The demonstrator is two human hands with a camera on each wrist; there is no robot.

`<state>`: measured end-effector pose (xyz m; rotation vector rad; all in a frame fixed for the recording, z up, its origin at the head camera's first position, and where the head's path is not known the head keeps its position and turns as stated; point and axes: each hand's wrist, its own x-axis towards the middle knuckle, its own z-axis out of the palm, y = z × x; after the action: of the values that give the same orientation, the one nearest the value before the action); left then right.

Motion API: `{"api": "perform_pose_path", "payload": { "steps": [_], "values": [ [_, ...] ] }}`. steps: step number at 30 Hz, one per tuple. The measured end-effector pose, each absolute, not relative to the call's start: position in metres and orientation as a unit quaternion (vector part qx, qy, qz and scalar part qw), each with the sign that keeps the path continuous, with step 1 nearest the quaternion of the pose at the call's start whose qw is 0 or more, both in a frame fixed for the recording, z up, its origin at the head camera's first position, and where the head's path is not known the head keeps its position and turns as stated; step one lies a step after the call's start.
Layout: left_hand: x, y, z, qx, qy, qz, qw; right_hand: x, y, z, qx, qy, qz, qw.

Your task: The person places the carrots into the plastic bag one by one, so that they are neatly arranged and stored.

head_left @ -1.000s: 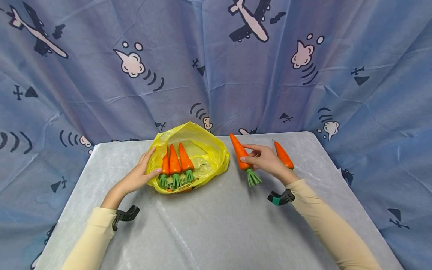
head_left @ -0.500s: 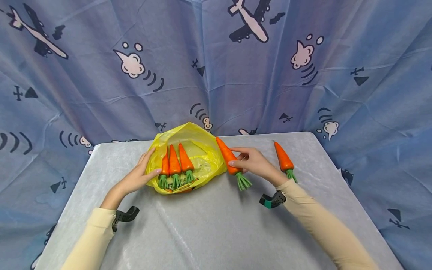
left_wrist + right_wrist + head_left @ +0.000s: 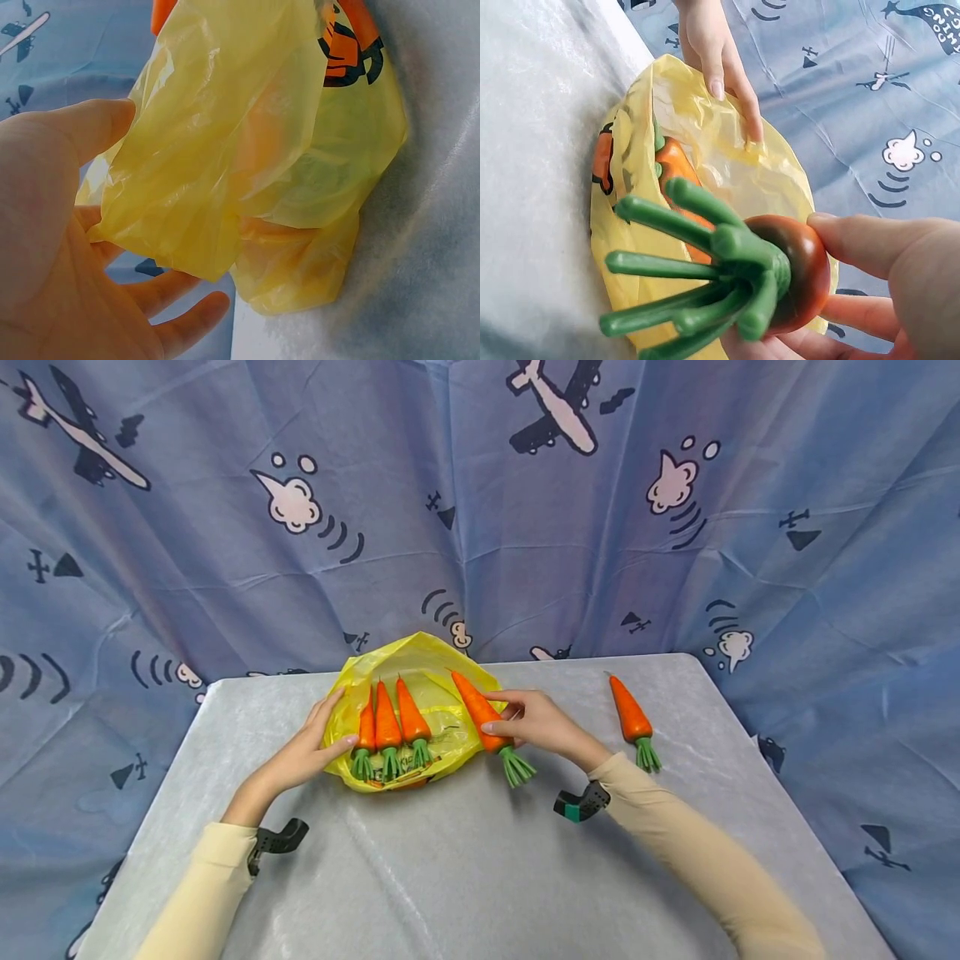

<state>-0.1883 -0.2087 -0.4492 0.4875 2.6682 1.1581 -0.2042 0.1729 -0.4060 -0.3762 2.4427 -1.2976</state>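
Note:
My right hand [image 3: 536, 721] pinches an orange toy carrot [image 3: 476, 710] between thumb and fingers. The carrot's tip points into the mouth of a yellow plastic bag [image 3: 465, 739], while its green stalks [image 3: 671, 270] stick out toward me. On the bag's left side my left hand [image 3: 303, 750] holds the rim. In the left wrist view the bag's edge runs between the thumb [image 3: 105, 124] and the fingers. Three more carrots [image 3: 387, 718] lie side by side inside the bag, stalks toward its front edge.
Another carrot [image 3: 632, 710] lies on the table to the right of my right hand. The grey-white table [image 3: 420, 877] ends just behind the bag. Behind it hangs a blue curtain [image 3: 480, 527] printed with airplanes.
My right hand has moved left with its carrot, from beside the bag to over the bag's right edge. The carrot lying at right is now fully uncovered. My left hand has stayed put.

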Motion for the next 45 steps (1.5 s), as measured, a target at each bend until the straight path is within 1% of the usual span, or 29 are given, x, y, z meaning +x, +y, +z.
{"api": "perform_pose_path", "payload": {
  "steps": [8, 21, 35, 45],
  "values": [
    [-0.188, -0.208, -0.449, 0.166, 0.9, 0.391, 0.096, -0.213, 0.154, -0.402, -0.131, 0.859, -0.458, 0.185],
    [-0.189, -0.208, -0.448, 0.168, 0.898, 0.394, 0.097, -0.24, 0.122, -0.401, -0.116, 0.86, -0.453, 0.206],
    [-0.189, -0.207, -0.447, 0.168, 0.901, 0.389, 0.096, -0.267, 0.091, -0.413, -0.087, 0.854, -0.461, 0.225],
    [-0.189, -0.206, -0.449, 0.166, 0.902, 0.387, 0.097, -0.274, 0.081, -0.425, -0.08, 0.852, -0.467, 0.224]
  ]
}}
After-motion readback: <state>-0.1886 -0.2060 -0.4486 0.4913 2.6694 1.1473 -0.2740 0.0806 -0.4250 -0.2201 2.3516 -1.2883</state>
